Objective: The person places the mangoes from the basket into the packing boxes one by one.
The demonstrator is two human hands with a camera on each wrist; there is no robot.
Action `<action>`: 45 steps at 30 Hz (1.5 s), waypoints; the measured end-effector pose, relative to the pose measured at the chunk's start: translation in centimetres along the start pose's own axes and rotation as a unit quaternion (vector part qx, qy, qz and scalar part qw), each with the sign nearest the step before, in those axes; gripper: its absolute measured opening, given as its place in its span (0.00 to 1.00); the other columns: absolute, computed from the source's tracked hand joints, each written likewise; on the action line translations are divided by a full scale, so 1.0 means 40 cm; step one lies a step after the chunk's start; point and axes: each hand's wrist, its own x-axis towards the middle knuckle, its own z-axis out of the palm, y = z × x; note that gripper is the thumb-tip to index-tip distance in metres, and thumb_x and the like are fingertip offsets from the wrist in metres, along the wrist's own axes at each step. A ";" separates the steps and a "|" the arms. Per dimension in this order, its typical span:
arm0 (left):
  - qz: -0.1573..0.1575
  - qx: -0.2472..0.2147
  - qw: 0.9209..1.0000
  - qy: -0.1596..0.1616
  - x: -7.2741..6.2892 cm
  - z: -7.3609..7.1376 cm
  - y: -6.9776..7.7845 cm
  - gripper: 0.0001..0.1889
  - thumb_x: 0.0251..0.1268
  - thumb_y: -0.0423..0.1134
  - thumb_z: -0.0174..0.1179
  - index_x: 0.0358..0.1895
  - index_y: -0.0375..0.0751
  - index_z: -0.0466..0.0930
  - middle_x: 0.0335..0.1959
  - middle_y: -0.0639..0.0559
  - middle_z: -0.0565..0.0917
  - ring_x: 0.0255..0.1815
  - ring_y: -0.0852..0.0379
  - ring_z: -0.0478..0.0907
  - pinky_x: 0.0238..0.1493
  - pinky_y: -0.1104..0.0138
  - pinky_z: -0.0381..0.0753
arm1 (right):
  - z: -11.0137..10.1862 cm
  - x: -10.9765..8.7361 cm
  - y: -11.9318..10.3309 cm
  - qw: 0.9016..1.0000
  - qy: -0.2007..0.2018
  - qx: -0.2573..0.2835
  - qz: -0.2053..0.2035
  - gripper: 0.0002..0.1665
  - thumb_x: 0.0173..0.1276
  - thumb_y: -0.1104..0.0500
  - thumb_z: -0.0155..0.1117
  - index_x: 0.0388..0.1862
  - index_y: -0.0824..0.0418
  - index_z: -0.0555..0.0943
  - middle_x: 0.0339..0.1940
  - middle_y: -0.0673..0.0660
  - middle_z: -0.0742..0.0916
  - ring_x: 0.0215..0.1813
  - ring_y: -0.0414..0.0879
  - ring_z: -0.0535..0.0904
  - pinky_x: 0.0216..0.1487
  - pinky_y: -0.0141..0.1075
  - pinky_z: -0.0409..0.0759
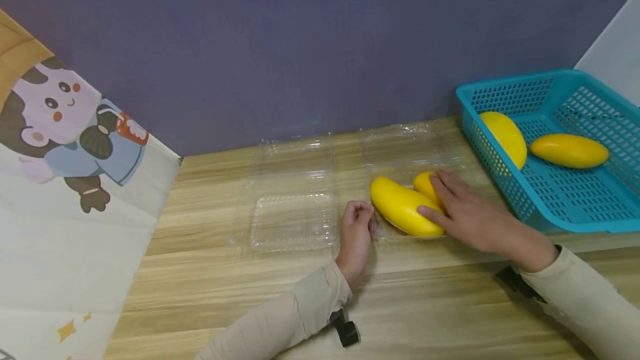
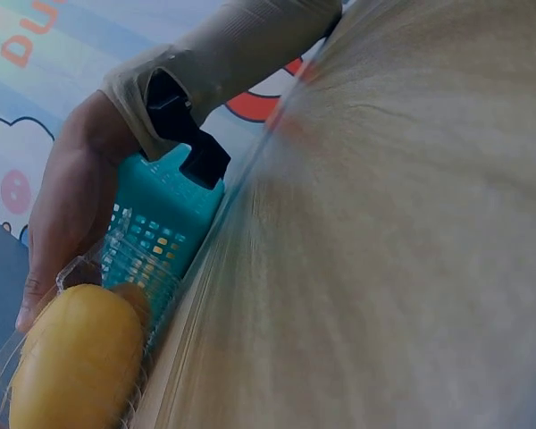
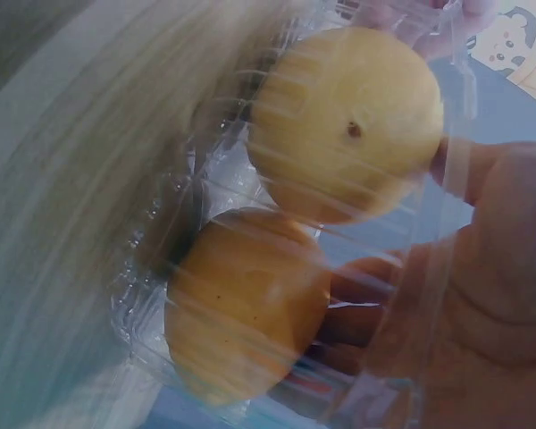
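Brown wood worktop (image 1: 200, 282), dark blue wall (image 1: 300, 43), blue basket (image 1: 565, 196) with two yellow fruits (image 1: 569, 150), clear box (image 1: 400, 149) holding two yellow mangoes (image 1: 406, 207), left hand (image 1: 356, 238) pinching its edge, right hand (image 1: 470, 215) spread over them

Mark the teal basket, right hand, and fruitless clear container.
Teal basket (image 1: 555, 190): head view, bare floor.
Right hand (image 1: 472, 215): head view, back of hand.
Clear container (image 1: 294, 222): head view, bottom of the tray half.
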 end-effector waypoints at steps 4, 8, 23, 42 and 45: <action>0.002 -0.005 1.000 0.003 -0.003 0.001 -0.001 0.02 0.73 0.32 0.47 0.41 0.38 0.70 0.26 0.54 0.68 0.27 0.59 0.65 0.29 0.73 0.66 | -0.001 0.001 0.001 1.000 -0.002 0.002 -0.001 0.52 0.76 0.32 0.41 0.79 0.71 0.48 0.80 0.73 0.51 0.79 0.72 0.48 0.74 0.67 0.54; 0.008 -0.009 1.000 0.007 -0.006 0.001 -0.003 0.02 0.72 0.31 0.47 0.40 0.36 0.69 0.26 0.54 0.68 0.25 0.60 0.65 0.28 0.73 0.66 | -0.009 0.001 0.000 1.000 -0.004 0.003 0.000 0.54 0.75 0.30 0.42 0.79 0.71 0.49 0.81 0.72 0.52 0.79 0.71 0.50 0.74 0.66 0.55; -0.023 0.001 1.000 0.009 -0.017 0.003 0.017 0.02 0.72 0.33 0.48 0.40 0.39 0.70 0.28 0.53 0.70 0.26 0.60 0.65 0.29 0.74 0.66 | -0.012 -0.009 -0.001 1.000 -0.010 -0.003 0.005 0.55 0.74 0.29 0.43 0.79 0.70 0.50 0.81 0.72 0.53 0.79 0.71 0.52 0.74 0.66 0.56; 0.012 0.031 0.999 0.003 -0.036 0.011 0.109 0.08 0.63 0.27 0.51 0.44 0.36 0.67 0.37 0.53 0.66 0.40 0.57 0.64 0.45 0.66 0.68 | -0.032 0.000 -0.002 1.000 0.005 -0.007 0.002 0.53 0.73 0.28 0.44 0.78 0.69 0.55 0.79 0.71 0.59 0.77 0.70 0.56 0.73 0.67 0.57; 0.012 0.023 1.000 0.010 -0.026 0.007 0.124 0.07 0.62 0.27 0.51 0.42 0.38 0.68 0.38 0.53 0.67 0.42 0.56 0.65 0.47 0.65 0.68 | -0.037 0.004 -0.002 1.000 0.003 -0.008 0.009 0.54 0.72 0.27 0.44 0.78 0.68 0.56 0.79 0.71 0.60 0.77 0.70 0.57 0.72 0.67 0.57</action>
